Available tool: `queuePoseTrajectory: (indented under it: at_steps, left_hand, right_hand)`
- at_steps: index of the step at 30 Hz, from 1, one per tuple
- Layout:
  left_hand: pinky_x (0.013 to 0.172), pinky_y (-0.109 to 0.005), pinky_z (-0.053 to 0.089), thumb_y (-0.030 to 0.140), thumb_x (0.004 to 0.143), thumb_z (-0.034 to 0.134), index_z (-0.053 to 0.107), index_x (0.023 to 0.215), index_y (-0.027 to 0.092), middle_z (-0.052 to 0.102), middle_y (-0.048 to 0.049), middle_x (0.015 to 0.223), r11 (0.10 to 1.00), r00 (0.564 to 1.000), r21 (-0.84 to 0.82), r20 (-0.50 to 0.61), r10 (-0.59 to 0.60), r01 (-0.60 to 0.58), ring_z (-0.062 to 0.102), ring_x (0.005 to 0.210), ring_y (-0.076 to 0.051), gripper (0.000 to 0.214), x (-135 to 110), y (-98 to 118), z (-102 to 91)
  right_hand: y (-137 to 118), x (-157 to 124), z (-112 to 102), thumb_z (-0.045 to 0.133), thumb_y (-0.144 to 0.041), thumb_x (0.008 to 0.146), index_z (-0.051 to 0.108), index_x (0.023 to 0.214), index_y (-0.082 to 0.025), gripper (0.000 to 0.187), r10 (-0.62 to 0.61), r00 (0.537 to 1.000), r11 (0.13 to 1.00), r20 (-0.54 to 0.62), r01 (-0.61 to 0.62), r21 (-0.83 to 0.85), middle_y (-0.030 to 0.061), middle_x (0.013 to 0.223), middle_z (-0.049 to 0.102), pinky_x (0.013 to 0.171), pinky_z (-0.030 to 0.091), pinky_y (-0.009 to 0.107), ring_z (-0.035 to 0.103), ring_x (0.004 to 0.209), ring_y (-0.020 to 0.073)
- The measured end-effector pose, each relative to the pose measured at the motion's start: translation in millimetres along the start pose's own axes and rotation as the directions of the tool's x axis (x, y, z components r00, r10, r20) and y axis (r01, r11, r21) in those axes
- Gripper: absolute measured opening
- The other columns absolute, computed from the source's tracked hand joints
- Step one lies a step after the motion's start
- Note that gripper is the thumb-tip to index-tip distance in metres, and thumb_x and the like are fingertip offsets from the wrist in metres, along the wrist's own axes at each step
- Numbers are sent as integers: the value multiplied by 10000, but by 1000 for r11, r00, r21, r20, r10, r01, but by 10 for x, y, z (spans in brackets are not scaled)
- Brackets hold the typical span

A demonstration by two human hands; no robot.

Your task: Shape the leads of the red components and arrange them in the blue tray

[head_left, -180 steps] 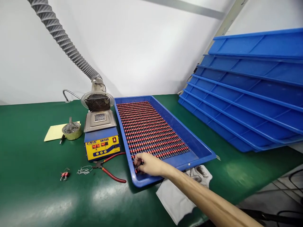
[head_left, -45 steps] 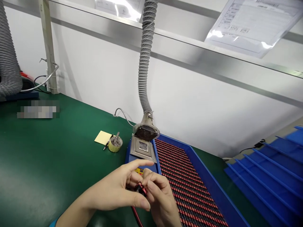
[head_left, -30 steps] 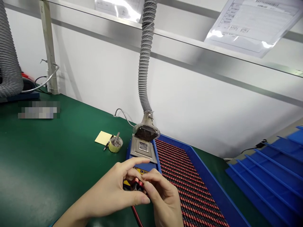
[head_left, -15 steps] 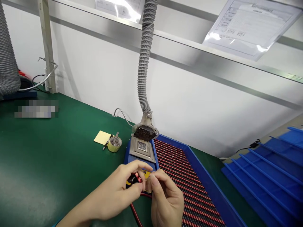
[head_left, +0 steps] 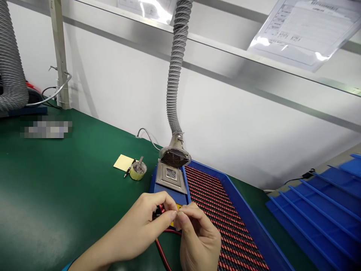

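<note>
My left hand point(head_left: 146, 222) is curled closed, with a small red-and-black part point(head_left: 160, 209) showing inside its fingers, mostly hidden. Its thumb and index fingertips meet the fingertips of my right hand point(head_left: 199, 235), which is closed in a pinch. Whatever lies between the fingertips is too small to make out. Behind the hands stands a blue solder pot point(head_left: 171, 190) with a metal top plate and a shiny square bath point(head_left: 171, 174). To the right, a blue tray point(head_left: 248, 214) holds many rows of red-and-black parts point(head_left: 214, 203).
A flexible grey duct point(head_left: 176, 75) hangs down to a round hood point(head_left: 175, 157) over the solder pot. On the green table point(head_left: 70, 180) are a yellow tin point(head_left: 137, 172), a pen point(head_left: 129, 169) and a yellow pad point(head_left: 122, 162). Blue ribbed trays point(head_left: 316, 210) stand at right.
My left thumb has moved right and up, and its tip now meets my right fingertips. Less of the red-and-black part shows. The view has shifted slightly.
</note>
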State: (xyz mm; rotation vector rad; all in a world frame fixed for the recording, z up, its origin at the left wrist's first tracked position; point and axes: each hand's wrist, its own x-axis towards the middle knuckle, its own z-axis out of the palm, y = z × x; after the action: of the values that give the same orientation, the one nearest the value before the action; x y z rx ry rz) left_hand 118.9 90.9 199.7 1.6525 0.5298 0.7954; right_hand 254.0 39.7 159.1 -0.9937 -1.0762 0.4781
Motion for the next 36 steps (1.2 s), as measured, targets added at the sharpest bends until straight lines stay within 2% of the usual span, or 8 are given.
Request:
queuePoseTrajectory:
  at_steps: [8, 15, 17, 23, 29, 33, 36]
  left_hand:
    - [629, -206, 382, 253, 914, 499, 539, 748, 179, 532, 39, 727, 983, 1000, -185, -1, -8, 7, 466, 676, -103, 186, 8, -1, 35]
    - [662, -210, 377, 214, 907, 490, 544, 741, 182, 543, 41, 738, 998, 1000, -59, -8, 25, -25, 474, 705, -108, 178, 7, -17, 18]
    - [665, -209, 370, 212, 907, 495, 547, 741, 182, 543, 43, 738, 999, 999, -42, -14, 30, -31, 469, 709, -107, 176, 2, -23, 19]
    - [626, -215, 372, 257, 907, 500, 549, 742, 174, 527, 34, 727, 989, 1000, -149, -4, 0, -1, 451, 675, -105, 191, 13, -35, 28]
    - [622, -218, 380, 264, 891, 527, 548, 747, 164, 512, 27, 723, 964, 1000, -266, -6, -26, 23, 453, 678, -108, 177, 31, -48, 37]
    - [611, -205, 355, 285, 895, 531, 544, 741, 175, 487, 44, 704, 975, 997, -223, -80, 2, -20, 422, 662, -100, 190, 25, -55, 43]
    - [616, -204, 347, 266, 909, 506, 544, 741, 185, 507, 47, 709, 993, 993, -104, -109, 46, -58, 425, 660, -99, 190, 14, -55, 37]
  right_hand:
    - [11, -13, -27, 696, -281, 823, 686, 704, -225, 132, 85, 995, 993, 49, -89, 81, -40, 591, 524, 550, 449, 185, 487, 560, 91]
    - [38, 5, -15, 681, -219, 836, 708, 765, -248, 81, -51, 998, 998, 33, 50, 49, -41, 604, 562, 539, 448, 171, 509, 569, 89]
    - [45, 10, -17, 672, -214, 843, 709, 767, -249, 91, -58, 998, 998, 37, 56, 40, -40, 606, 560, 536, 449, 172, 515, 571, 89]
    - [44, 20, -11, 686, -262, 834, 713, 726, -243, 113, -5, 999, 997, 44, 2, 78, -37, 581, 533, 534, 449, 186, 496, 560, 94]
    - [65, -3, 34, 682, -257, 836, 697, 728, -250, 109, -13, 999, 992, 36, 8, 130, -43, 575, 526, 524, 439, 192, 488, 547, 98]
    - [57, -22, -15, 649, -199, 847, 660, 730, -232, 122, -59, 993, 998, 100, 57, 26, -35, 599, 530, 556, 444, 216, 497, 577, 112]
    - [-8, 1, -82, 624, -149, 843, 629, 713, -218, 147, -105, 961, 987, 257, 133, -92, -18, 626, 560, 574, 451, 245, 527, 605, 132]
